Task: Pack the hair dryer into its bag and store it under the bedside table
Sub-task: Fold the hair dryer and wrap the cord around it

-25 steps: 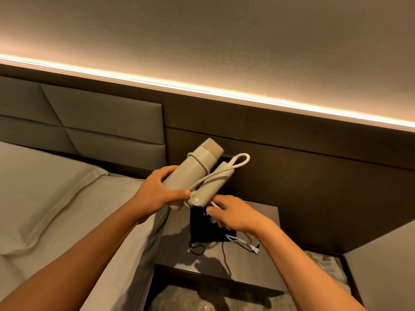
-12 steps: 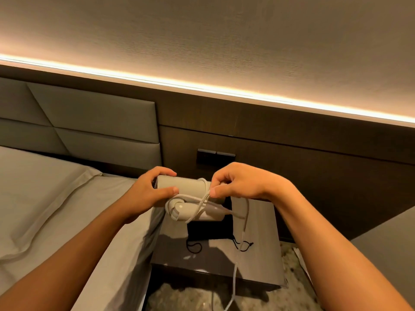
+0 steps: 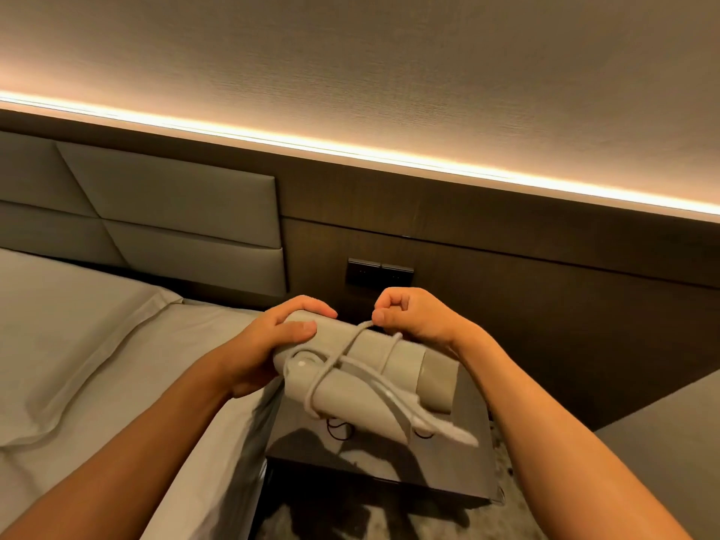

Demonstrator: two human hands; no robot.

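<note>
A beige folded hair dryer (image 3: 393, 364) is held level over the dark bedside table (image 3: 463, 473). My left hand (image 3: 269, 344) grips its left end. My right hand (image 3: 413, 317) pinches the pale cord (image 3: 343, 354) above the barrel; the cord is looped around barrel and handle, and its free end trails off to the lower right. The black bag lies on the table under the dryer and is almost fully hidden; only its thin drawstring loops (image 3: 337, 430) show.
The bed with grey sheets (image 3: 117, 383) and a padded headboard (image 3: 175, 212) is on the left, tight against the table. A dark switch plate (image 3: 380, 272) sits on the wood wall panel behind. Patterned carpet (image 3: 350, 516) lies below the table; another grey surface (image 3: 670, 442) is at right.
The dryer came down from tilted to level and swung round, its wide end now pointing right. My right hand rose from below it to above, drawing the cord across the barrel.
</note>
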